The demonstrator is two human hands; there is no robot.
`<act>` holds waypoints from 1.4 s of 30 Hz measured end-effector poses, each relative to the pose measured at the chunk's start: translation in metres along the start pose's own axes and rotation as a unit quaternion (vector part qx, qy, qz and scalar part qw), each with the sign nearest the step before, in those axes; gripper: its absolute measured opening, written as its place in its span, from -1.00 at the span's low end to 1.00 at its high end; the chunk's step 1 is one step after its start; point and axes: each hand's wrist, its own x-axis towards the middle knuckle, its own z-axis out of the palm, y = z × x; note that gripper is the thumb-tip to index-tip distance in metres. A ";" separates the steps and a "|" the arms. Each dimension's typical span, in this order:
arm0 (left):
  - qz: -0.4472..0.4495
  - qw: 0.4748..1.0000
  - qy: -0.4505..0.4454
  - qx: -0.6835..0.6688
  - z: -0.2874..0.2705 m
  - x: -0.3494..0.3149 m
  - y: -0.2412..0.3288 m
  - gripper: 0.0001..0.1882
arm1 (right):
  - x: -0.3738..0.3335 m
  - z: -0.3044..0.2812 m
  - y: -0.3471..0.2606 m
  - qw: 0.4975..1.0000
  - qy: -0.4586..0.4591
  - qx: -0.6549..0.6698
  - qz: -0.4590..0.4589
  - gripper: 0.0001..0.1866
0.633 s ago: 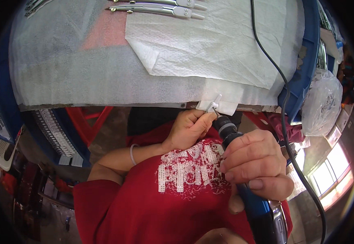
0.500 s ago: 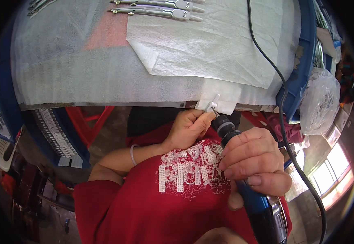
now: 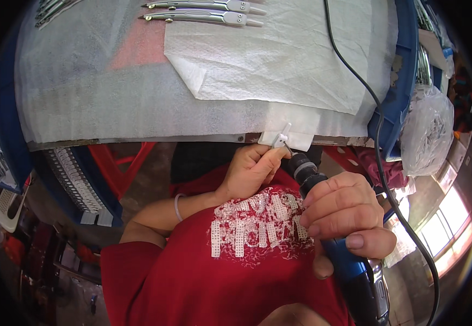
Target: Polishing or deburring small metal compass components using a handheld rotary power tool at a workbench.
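At the table's near edge, my left hand [image 3: 249, 171] pinches a small drawing compass [image 3: 281, 140] between thumb and fingers. Its pale head and thin handle stub show above the fingertips, over a white pad [image 3: 302, 142]; its legs are hidden by the hand. My right hand [image 3: 350, 214] is wrapped around a blue and black electric screwdriver [image 3: 344, 263]. The tool slants up to the left, its thin bit close to the compass head. Whether the bit touches it I cannot tell.
Silver compasses [image 3: 198, 16] lie at the far side of the cloth-covered table [image 3: 94, 108], and more metal pieces [image 3: 54, 11] at far left. A black cable [image 3: 352, 68] runs down the right. Blue bins [image 3: 396, 103] flank the table; a clear plastic bag [image 3: 427, 130] hangs at right.
My right hand and the screwdriver have shifted slightly right and down. The compass head has turned a little, so more of its face shows. My left hand keeps its pinch.
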 end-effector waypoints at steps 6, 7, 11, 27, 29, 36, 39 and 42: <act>0.006 1.000 0.009 -0.004 -0.001 0.000 -0.001 -0.76 | 0.004 0.008 0.003 0.996 0.055 0.066 0.002 -0.57; 0.003 1.000 0.006 -0.013 0.000 0.000 -0.001 -0.76 | 0.004 0.007 0.004 0.996 0.050 0.070 0.003 -0.57; 0.005 1.000 0.001 0.000 0.001 0.001 0.003 -0.76 | 0.003 0.003 0.003 0.996 0.050 0.069 0.001 -0.56; 0.023 0.997 -0.070 0.009 -0.006 0.001 0.004 -0.70 | -0.009 -0.017 -0.029 0.996 0.080 -0.024 0.017 -0.42; 0.016 0.994 -0.111 -0.002 -0.009 -0.001 0.011 -0.66 | -0.009 -0.015 -0.033 0.994 0.101 -0.023 0.043 -0.42; -0.028 0.967 -0.191 0.166 -0.019 -0.038 0.055 -0.64 | -0.026 -0.016 -0.033 0.989 0.104 0.074 0.069 -0.45; 0.117 0.922 -0.192 0.316 -0.021 -0.066 0.099 -0.70 | -0.024 -0.017 -0.039 0.991 0.096 0.037 0.087 -0.45; 0.176 0.938 -0.070 0.290 -0.022 -0.096 0.146 -0.63 | -0.017 -0.013 -0.045 0.986 0.127 0.044 0.101 -0.47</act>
